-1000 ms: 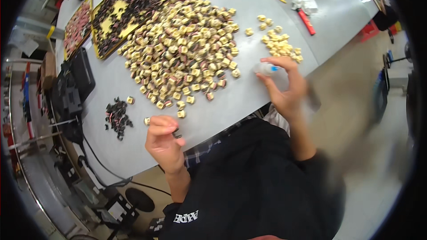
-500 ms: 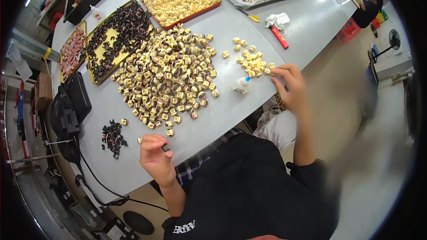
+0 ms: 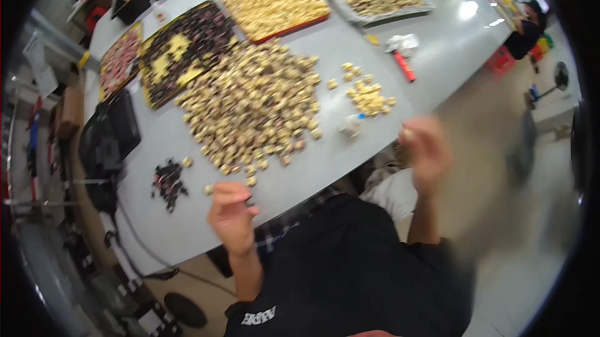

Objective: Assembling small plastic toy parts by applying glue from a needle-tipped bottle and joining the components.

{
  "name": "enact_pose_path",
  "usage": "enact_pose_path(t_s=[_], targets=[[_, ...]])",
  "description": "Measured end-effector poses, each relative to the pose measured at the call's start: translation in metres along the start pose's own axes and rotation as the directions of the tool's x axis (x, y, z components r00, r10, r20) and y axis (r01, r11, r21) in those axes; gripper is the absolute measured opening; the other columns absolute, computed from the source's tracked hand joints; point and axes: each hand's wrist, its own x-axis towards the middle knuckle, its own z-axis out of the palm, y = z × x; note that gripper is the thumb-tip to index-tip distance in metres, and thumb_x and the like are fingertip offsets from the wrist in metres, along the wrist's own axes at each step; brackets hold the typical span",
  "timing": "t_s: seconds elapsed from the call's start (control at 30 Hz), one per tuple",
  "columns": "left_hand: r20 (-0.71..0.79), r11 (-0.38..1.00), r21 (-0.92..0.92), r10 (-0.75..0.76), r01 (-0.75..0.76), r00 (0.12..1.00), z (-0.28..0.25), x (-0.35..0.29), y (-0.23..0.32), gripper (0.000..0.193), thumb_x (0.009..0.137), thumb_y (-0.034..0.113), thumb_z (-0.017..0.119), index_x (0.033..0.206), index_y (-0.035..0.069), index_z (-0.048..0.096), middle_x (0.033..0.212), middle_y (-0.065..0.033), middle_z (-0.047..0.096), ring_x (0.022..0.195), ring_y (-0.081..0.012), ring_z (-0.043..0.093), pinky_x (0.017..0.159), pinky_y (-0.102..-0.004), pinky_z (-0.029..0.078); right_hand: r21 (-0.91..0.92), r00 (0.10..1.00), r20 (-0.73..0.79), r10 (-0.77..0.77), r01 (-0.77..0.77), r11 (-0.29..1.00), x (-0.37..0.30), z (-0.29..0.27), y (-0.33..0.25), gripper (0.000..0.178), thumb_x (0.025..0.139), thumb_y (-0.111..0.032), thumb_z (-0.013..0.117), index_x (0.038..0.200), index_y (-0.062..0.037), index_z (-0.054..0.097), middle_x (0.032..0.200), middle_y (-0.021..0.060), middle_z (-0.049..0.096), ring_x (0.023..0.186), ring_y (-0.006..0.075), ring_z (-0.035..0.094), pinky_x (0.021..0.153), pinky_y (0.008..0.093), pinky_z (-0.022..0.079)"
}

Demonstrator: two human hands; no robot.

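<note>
My left hand [image 3: 232, 217] is above the table's near edge, closed in a pinch on a small dark curved piece [image 3: 250, 201]. My right hand [image 3: 430, 153], smeared by motion, is off the table edge at the right; a small pale yellow piece [image 3: 407, 133] shows at its fingertips. A small pile of pale yellow pieces [image 3: 370, 98] lies nearest to it, beside a small white squeeze bottle [image 3: 351, 126] with a blue tip. Loose dark and pink pieces [image 3: 169, 184] lie left of my left hand. A large heap of yellow-and-dark assembled pieces [image 3: 253, 109] covers the middle.
Behind the heap stand a tray of yellow pieces [image 3: 322, 17], a tray of dark pieces [image 3: 148, 90], a tray of pink pieces [image 3: 119, 59] and a lined tray [image 3: 375, 19]. A red tool [image 3: 405, 67] lies near crumpled tissue [image 3: 402, 43]. Black equipment [image 3: 103, 143] with cables borders the left edge.
My right hand has drawn back from the yellow pile toward me, with a small yellow piece at its fingertips. My left hand keeps its pinch. The whole view has shifted slightly.
</note>
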Motion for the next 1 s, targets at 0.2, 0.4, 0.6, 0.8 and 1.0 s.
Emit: enact_pose_path(t_s=[0.2,0.4,0.6,0.8,1.0], targets=[[0.071,0.995,-0.1,-0.007,0.014,0.997,0.004,0.002,-0.009,0.026,0.063,0.003,0.078,0.083,0.006,0.062,0.088,-0.0065,0.054,0.086,-0.0189,0.051,0.079,-0.0312,0.042,0.389,0.866,0.496,0.065,-0.289,0.874,-0.026,0.074,-0.034,0.015,0.077,0.006,0.062,0.091,0.0019,0.064,0.089,0.0119,0.06,0.074,0.0182,0.057,0.07,0.0251,0.046],[0.082,0.992,-0.126,0.0,0.01,0.997,0.0,-0.001,-0.006,0.026,0.061,0.007,0.08,0.082,0.006,0.064,0.088,-0.0048,0.055,0.09,-0.02,0.05,0.083,-0.0343,0.042,0.429,0.527,0.763,0.375,-0.846,0.316,-0.047,0.124,-0.038,0.024,0.077,0.0,0.066,0.1,0.0042,0.059,0.093,0.0106,0.062,0.083,0.0149,0.06,0.075,0.0247,0.05],[0.142,0.994,-0.109,0.005,0.01,0.99,-0.006,0.002,-0.006,0.028,0.059,0.008,0.08,0.082,0.006,0.064,0.088,-0.0048,0.058,0.091,-0.0209,0.05,0.083,-0.0357,0.042,0.405,0.483,0.818,0.312,-0.869,0.286,-0.042,0.128,-0.031,0.028,0.077,-0.002,0.067,0.101,0.0045,0.055,0.094,0.0109,0.062,0.086,0.0143,0.061,0.078,0.0255,0.05],[0.16,0.991,0.101,0.074,-0.091,0.984,-0.004,0.001,-0.008,0.031,0.058,0.012,0.08,0.087,0.008,0.069,0.096,-0.0057,0.061,0.093,-0.0231,0.049,0.082,-0.0361,0.042,0.401,0.465,0.834,0.297,-0.881,0.252,-0.04,0.125,-0.028,0.026,0.078,-0.002,0.067,0.1,0.0035,0.054,0.095,0.0111,0.062,0.086,0.015,0.061,0.078,0.0257,0.05],[0.127,0.912,0.35,0.182,-0.215,0.975,0.003,0.0,-0.003,0.038,0.056,0.017,0.079,0.093,0.012,0.071,0.101,-0.0058,0.061,0.096,-0.0252,0.049,0.082,-0.0356,0.042,0.402,0.443,0.845,0.299,-0.896,0.192,-0.04,0.123,-0.024,0.026,0.08,-0.002,0.065,0.103,0.0041,0.054,0.1,0.0121,0.061,0.091,0.0153,0.06,0.081,0.0267,0.049]])
